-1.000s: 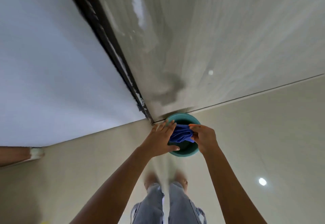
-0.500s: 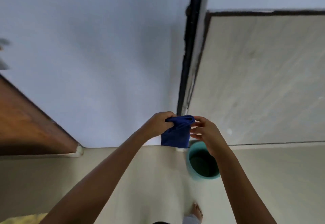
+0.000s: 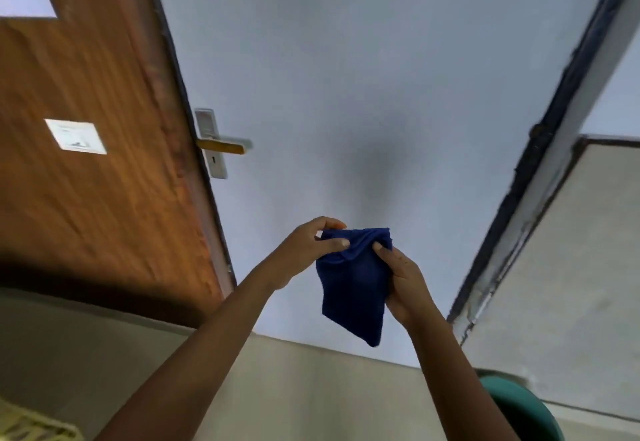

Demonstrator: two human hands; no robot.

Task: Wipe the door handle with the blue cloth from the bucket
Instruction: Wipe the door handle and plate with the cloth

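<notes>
The dark blue cloth [image 3: 353,284] hangs folded in the air in front of a pale wall. My left hand [image 3: 304,250] pinches its top left corner. My right hand [image 3: 403,278] grips its right edge. The door handle [image 3: 225,145], a brass-coloured lever on a silver plate [image 3: 211,142], sticks out from the edge of the open brown wooden door [image 3: 86,198] up and to the left of my hands, well apart from the cloth. The teal bucket [image 3: 519,409] stands on the floor at the lower right, partly behind my right forearm.
A white notice [image 3: 76,136] is stuck on the door. A dark frame strip [image 3: 540,149] runs up the wall on the right beside a grey panel [image 3: 571,267]. A pale woven basket corner [image 3: 31,426] shows at the bottom left. Beige floor lies below.
Both hands lifted the cloth out of the bucket and up in front of the wall. The view swung left, bringing the door and its handle into sight.
</notes>
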